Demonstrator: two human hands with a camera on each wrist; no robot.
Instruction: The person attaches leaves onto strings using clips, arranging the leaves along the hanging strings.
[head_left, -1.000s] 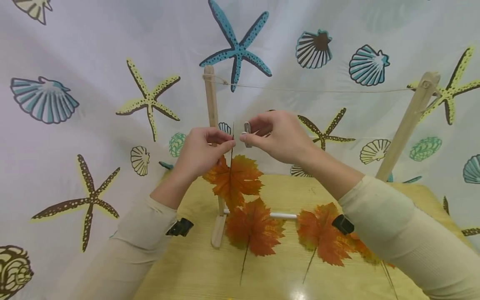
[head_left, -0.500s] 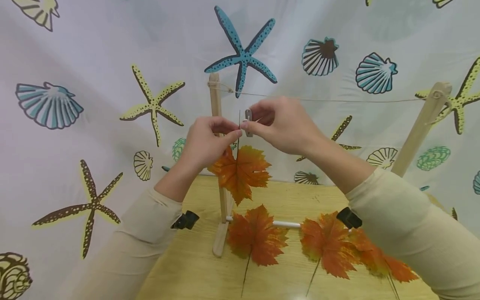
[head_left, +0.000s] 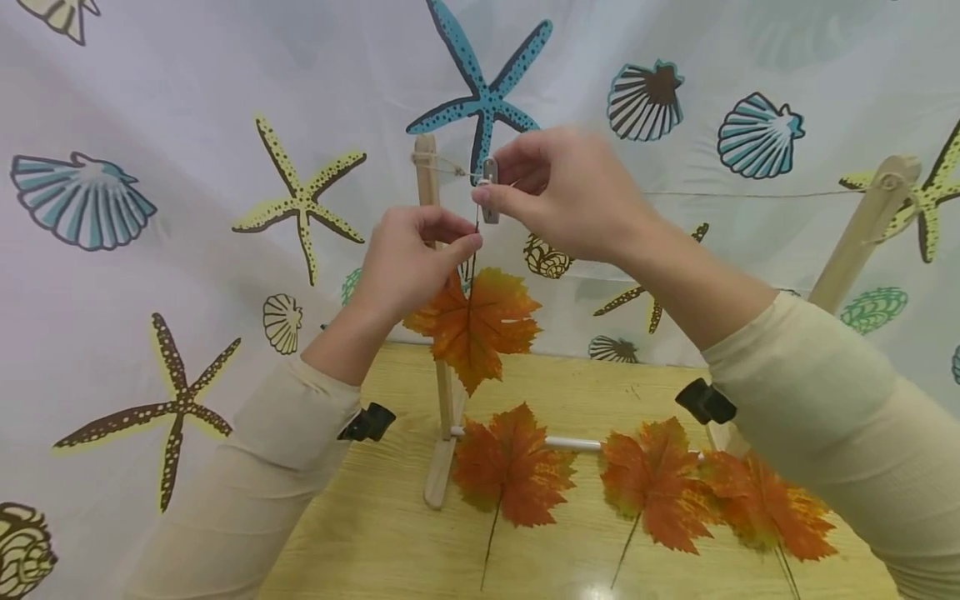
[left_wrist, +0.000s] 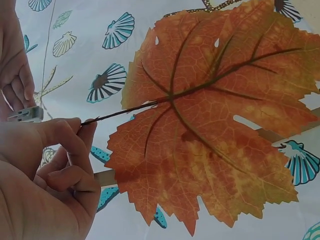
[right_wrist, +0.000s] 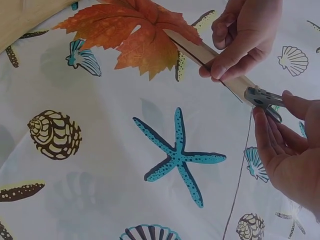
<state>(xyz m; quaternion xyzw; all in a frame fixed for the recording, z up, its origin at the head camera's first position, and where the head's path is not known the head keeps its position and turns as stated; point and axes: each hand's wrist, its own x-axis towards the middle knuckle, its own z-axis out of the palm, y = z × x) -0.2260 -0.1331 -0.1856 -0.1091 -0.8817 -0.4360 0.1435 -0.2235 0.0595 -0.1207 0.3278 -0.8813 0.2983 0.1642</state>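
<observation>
My left hand (head_left: pixel 412 262) pinches the dark thin stem of an orange artificial maple leaf (head_left: pixel 487 321), which hangs blade down below the fingers. In the left wrist view the leaf's veined face (left_wrist: pixel 210 125) fills much of the picture. Just above and to the right, my right hand (head_left: pixel 581 196) holds a grey clothespin (head_left: pixel 491 192) between thumb and fingers. It is level with the string (head_left: pixel 742 195) near the left post, overlapping it in the head view. The right wrist view shows the clothespin (right_wrist: pixel 262 100) close to the stem's tip.
Wooden posts, left (head_left: pixel 427 179) and right (head_left: pixel 862 225), carry the string. A white rod (head_left: pixel 573 443) runs low between them. On the table (head_left: pixel 375 533) lie more maple leaves: left (head_left: pixel 517 471), middle (head_left: pixel 660 487) and right (head_left: pixel 772 508). A shell-patterned cloth (head_left: pixel 180 67) hangs behind.
Both hands have risen, the left with the leaf and the right with the clothespin, from below the string to about its height. The grips look the same.
</observation>
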